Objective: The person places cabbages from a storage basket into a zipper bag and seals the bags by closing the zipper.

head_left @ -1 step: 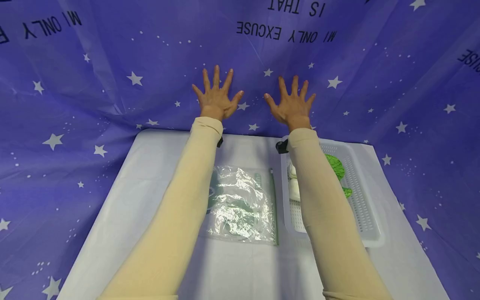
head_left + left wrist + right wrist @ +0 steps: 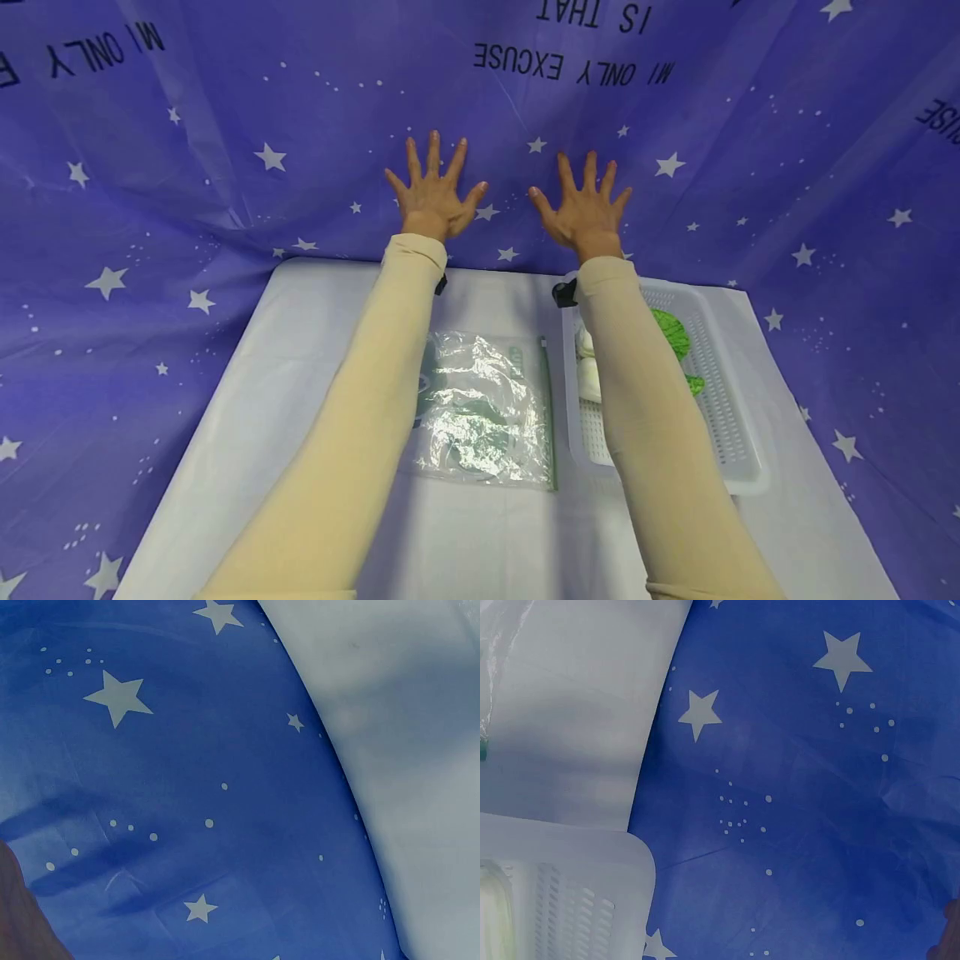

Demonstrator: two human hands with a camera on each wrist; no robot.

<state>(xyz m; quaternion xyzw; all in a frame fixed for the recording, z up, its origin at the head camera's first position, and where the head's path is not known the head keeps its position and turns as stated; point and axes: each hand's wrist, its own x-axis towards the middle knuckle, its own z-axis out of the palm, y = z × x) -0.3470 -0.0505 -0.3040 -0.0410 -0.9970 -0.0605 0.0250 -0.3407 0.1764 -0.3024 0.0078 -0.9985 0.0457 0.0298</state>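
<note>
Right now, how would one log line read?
Left hand: fingers spread | Right hand: fingers spread | Clear plastic bag with green edge: on white table | White perforated plastic basket: holds green leafy pieces, white pieces

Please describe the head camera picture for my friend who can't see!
A person's cream-sleeved arms stretch forward, left grip and right grip spread wide, before a purple starry cloth. Below, on a white table, lie a clear bag and, right of it, a white basket holding leafy green things and white things.
</note>
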